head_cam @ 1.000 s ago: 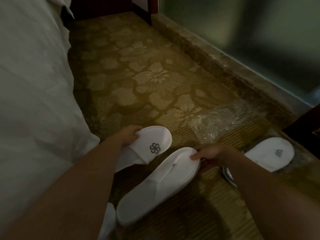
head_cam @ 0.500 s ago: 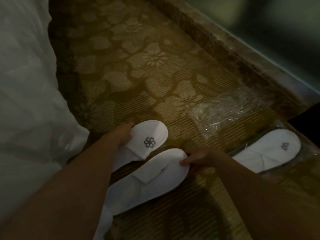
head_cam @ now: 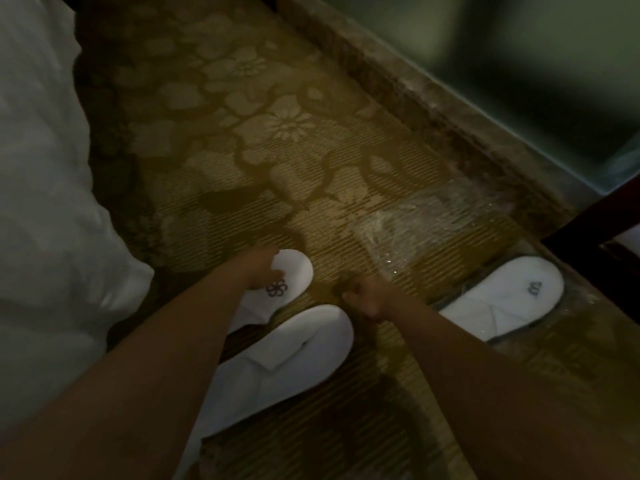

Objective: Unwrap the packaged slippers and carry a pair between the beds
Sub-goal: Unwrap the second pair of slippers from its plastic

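Observation:
Two unwrapped white slippers lie on the patterned carpet in front of me. My left hand [head_cam: 262,269] grips the toe of the slipper with a grey flower logo [head_cam: 294,271], thumb lying over its top. The second slipper [head_cam: 298,351] lies flat just below it, its strap folded. My right hand [head_cam: 367,296] hovers just right of that slipper's toe, fingers curled in, with nothing seen in it. Further right, a wrapped pair of slippers [head_cam: 502,299] lies in its clear plastic.
An empty clear plastic wrapper [head_cam: 415,230] lies on the carpet above the wrapped pair. White bedding [head_cam: 45,202] hangs down along the left. A stone ledge [head_cam: 433,109] under a glass wall runs along the right, with dark wooden furniture [head_cam: 595,233] at the right edge.
My right hand has let go of the second slipper's toe and curled shut beside it. The slipper now lies flat on the carpet. The left hand stays on the logo slipper.

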A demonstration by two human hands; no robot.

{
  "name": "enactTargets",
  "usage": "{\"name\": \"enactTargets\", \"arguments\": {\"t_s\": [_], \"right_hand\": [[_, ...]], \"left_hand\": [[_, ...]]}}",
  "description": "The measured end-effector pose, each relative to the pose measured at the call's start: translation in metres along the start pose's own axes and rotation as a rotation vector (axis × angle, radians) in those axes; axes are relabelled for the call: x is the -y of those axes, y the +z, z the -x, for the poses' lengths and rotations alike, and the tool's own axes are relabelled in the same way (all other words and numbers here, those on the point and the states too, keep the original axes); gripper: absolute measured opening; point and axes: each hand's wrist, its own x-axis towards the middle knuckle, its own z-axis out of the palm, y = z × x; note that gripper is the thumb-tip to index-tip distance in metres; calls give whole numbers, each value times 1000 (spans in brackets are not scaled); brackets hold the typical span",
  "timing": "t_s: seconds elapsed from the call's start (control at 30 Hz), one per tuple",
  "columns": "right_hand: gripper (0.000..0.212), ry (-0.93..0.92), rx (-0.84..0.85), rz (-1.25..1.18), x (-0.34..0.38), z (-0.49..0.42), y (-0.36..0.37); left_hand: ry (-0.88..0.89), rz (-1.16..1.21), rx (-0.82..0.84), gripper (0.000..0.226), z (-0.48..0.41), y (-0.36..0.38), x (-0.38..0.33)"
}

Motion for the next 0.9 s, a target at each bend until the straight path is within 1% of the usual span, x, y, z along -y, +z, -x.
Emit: {"name": "enactTargets", "arguments": {"t_s": [0.07, 0.17, 0.23, 0.4, 0.53, 0.6, 0.73, 0.83, 0.9], "right_hand": [[40, 9, -94, -66, -7, 5, -14], [41, 57, -262, -120, -29, 17, -36], [41, 100, -338, -145, -46, 29, -50], [33, 201, -421, -293, -102, 62, -79], [28, 292, -487, -371, -150, 85, -88], [28, 348, -505, -383, -167, 93, -93], [45, 468, -484, -370, -196, 100, -96], [55, 494, -469, -432, -208, 103, -92], [64, 457, -455, -509, -216, 100, -87]], "left_hand": [[75, -38, -13, 60, 2, -7, -26], [201, -71, -23, 48, 5, -15, -76], [263, -109, -10, 50, 8, -12, -109], [402, -88, -2, 57, 15, 4, -186], [486, -158, 66, 57, 20, 23, -234], [500, -188, 102, 52, 18, 35, -248], [462, -216, 122, 54, 11, 53, -269], [418, -140, 141, 57, 2, 60, -280], [393, -71, 147, 58, -6, 64, -287]]}}
